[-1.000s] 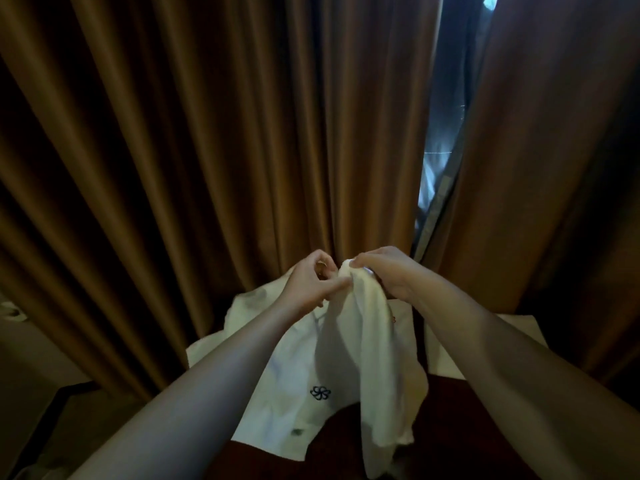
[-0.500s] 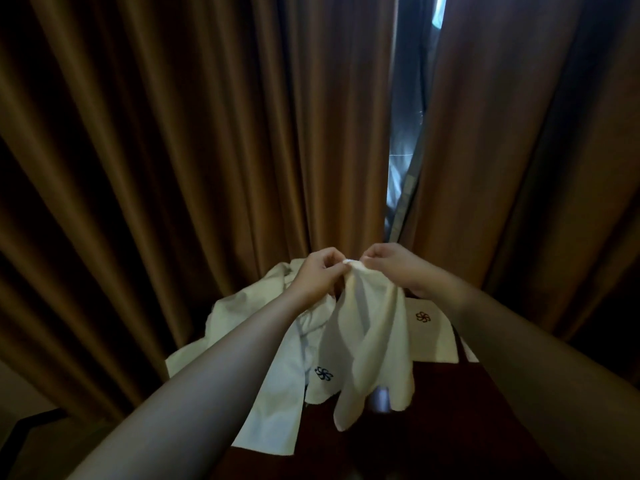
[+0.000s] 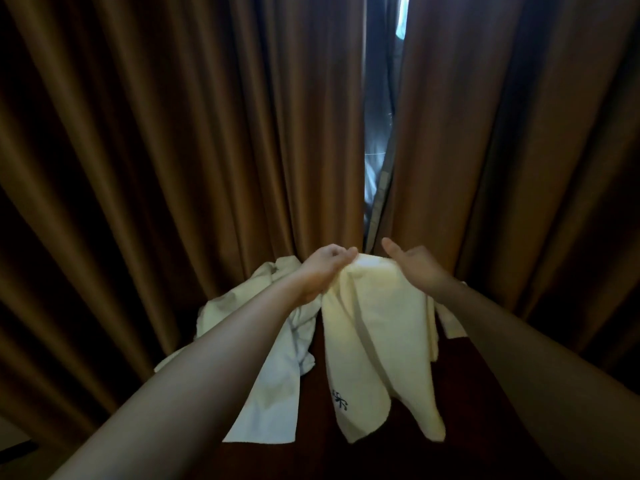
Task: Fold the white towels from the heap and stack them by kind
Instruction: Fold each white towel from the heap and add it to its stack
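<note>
A cream white towel (image 3: 377, 334) with a dark flower emblem near its lower edge hangs in the air in front of me. My left hand (image 3: 325, 268) grips its top left edge. My right hand (image 3: 415, 268) holds the top right edge; its thumb sticks up free and its fingers are hidden behind the cloth. Under my left forearm the heap of crumpled white towels (image 3: 273, 344) lies on the dark table (image 3: 311, 455). A corner of another white towel (image 3: 453, 323) shows behind my right wrist.
Heavy brown curtains (image 3: 207, 150) hang right behind the table and fill the view. A narrow gap (image 3: 381, 133) between them shows a window. The heap spills over the table's left side toward the curtain.
My hands have drawn apart along the towel's top edge, so the bunched towel now hangs spread out flat. My right thumb has lifted off the cloth.
</note>
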Demonstrator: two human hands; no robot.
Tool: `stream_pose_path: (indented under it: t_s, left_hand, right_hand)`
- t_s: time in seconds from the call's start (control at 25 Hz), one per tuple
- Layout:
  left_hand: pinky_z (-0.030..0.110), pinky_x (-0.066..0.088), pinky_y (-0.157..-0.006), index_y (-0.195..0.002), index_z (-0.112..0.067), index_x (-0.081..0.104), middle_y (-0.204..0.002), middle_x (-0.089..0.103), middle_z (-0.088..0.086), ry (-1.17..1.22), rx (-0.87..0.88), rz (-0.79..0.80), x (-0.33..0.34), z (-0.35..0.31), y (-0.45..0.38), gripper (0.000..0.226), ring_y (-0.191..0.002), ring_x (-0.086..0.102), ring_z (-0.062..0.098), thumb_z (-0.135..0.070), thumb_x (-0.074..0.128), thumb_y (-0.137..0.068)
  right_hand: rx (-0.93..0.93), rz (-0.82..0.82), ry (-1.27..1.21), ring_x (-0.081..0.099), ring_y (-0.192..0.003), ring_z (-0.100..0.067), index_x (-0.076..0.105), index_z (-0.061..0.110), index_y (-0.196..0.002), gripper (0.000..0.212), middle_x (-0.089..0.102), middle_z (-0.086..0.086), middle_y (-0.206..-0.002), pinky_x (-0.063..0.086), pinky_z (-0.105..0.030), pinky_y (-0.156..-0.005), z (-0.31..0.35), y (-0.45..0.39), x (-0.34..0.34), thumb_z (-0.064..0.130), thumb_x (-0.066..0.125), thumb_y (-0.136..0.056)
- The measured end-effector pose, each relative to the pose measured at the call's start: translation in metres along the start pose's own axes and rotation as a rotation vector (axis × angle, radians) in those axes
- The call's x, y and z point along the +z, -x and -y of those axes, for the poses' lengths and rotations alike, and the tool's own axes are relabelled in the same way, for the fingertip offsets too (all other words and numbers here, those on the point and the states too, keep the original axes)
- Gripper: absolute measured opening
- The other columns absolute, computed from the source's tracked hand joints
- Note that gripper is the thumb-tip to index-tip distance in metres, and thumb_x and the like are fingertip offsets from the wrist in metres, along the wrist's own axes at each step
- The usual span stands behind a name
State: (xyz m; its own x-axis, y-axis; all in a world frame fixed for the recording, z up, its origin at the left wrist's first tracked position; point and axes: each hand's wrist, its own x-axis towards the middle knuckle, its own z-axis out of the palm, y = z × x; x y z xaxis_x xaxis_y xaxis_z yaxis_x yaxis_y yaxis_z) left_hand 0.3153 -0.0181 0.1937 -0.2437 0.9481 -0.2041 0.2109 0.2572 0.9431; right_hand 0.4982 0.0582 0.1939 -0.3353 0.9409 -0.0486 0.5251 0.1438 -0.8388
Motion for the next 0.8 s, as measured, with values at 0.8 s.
stream_pose_path:
  t_s: [0.8]
  left_hand:
    - [0.036, 0.057, -0.062, -0.086, -0.022, 0.063, -0.085, 0.062, -0.001, -0.513, 0.167, -0.317, 0.003, 0.063, -0.004, 0.025, -0.079, 0.065, 0.021, -0.006, 0.046, -0.095]
  right_hand:
    - [-0.066, 0.095, 0.631, 0.055, -0.067, -0.016, 0.058, 0.017, -0.066, 0.035, 0.055, -0.002, -0.070, 0.036, -0.025, -0.053, -0.071, 0.018, -0.074, 0.045, 0.066, -0.085]
